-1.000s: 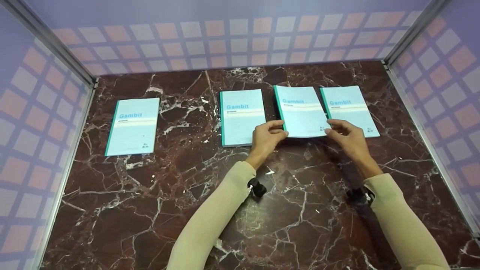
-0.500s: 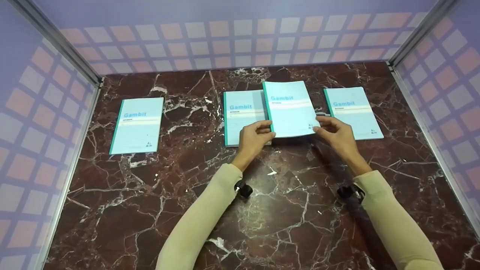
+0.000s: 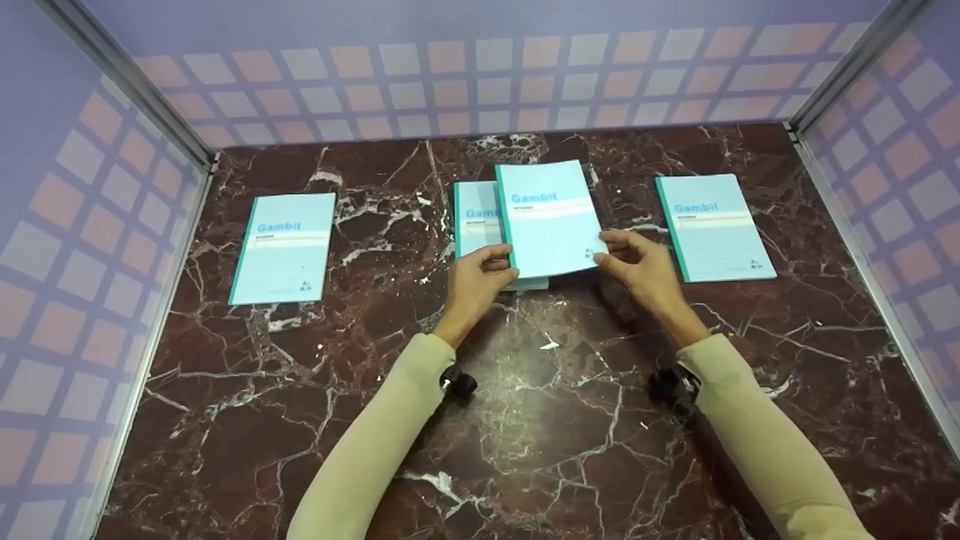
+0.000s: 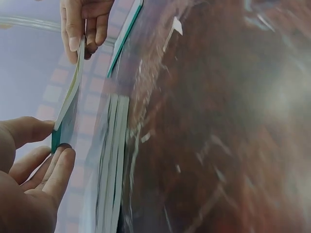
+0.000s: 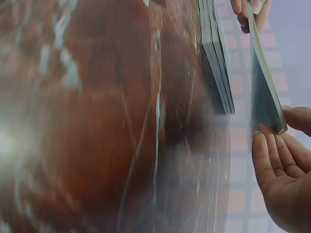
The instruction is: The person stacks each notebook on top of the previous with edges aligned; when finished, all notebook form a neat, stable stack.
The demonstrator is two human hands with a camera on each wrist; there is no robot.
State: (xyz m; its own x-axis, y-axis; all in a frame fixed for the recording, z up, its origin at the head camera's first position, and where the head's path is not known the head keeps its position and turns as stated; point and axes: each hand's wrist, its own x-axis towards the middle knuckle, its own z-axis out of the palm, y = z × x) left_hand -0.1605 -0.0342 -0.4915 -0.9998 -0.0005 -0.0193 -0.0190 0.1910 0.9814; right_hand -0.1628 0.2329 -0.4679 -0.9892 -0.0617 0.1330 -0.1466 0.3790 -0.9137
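A light-blue notebook [image 3: 551, 225] with a green spine and "Gambit" on its cover is held up by both hands. My left hand [image 3: 478, 289] pinches its spine near the lower left corner, thumb on top and fingers beneath. At the lower right corner my right hand [image 3: 637, 270] pinches the other edge the same way. Below it lies a stack of notebooks [image 4: 112, 160], which the wrist views show from the side with a gap under the held one. In the head view the held notebook covers much of the stack's top notebook [image 3: 476, 221].
A matching notebook [image 3: 285, 247] lies at the left of the dark marble table [image 3: 375, 450], and another notebook [image 3: 716, 229] lies at the right. Tiled-pattern panels [image 3: 450, 67] enclose the back and sides. Small white scraps dot the surface.
Both hands have lifted the notebook and carried it left, from beside the right-hand notebook to over the middle stack. The view has shifted slightly.
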